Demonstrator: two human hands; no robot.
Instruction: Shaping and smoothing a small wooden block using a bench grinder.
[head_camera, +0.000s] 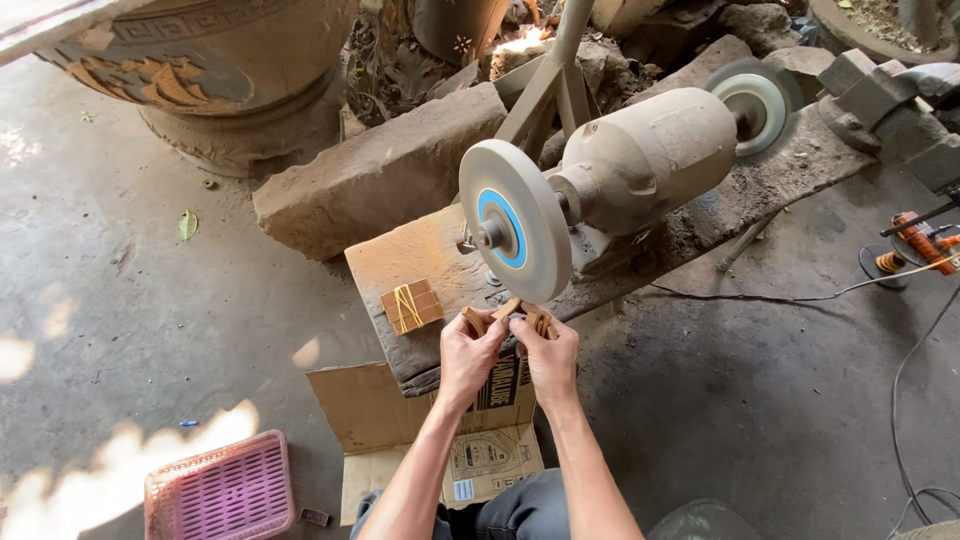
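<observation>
On the dusty floor, both hands (510, 350) pinch a wooden piece (507, 309) under the grinding wheel (513, 220).

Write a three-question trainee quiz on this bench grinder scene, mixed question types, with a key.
1. True or false: both hands hold small wooden pieces just below the near grinding wheel.
2. Multiple choice: the block bound with rubber bands lies on
A. the pink basket
B. the stone slab left of the wheel
C. the flattened cardboard box
3. Fill in: the near wheel's hub ring is coloured ____.

Key
1. True; left hand and right hand meet at the pieces.
2. B
3. Blue
</observation>
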